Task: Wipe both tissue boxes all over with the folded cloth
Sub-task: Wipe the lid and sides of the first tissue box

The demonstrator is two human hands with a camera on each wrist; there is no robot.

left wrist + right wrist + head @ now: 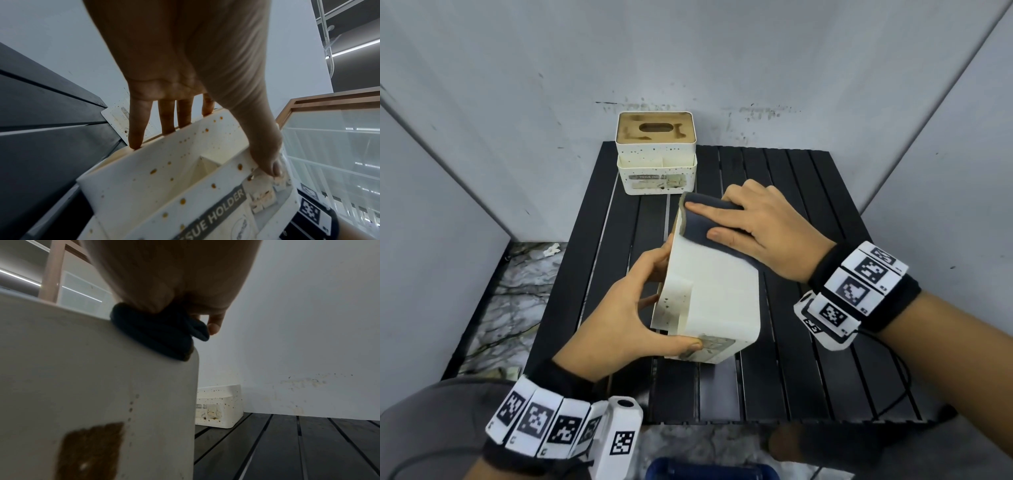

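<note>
Two tissue boxes on the slatted black bench [808, 212]. Near tissue box [719, 291], tipped on its side at bench centre, label reading "…SUE HOLDER" in the left wrist view; gripped by left hand [626, 315], fingers [135, 129] over the far edge, thumb on the label end. Folded cloth [709, 222], dark, pressed flat on that box's upturned face by right hand [760, 226], fingers extended. Far tissue box [655, 154], upright behind the near one at the bench's back edge, label "TISSUE HOL…", brown-stained lid. Grey wall [722, 51] behind; marble floor [517, 291] left of bench.
</note>
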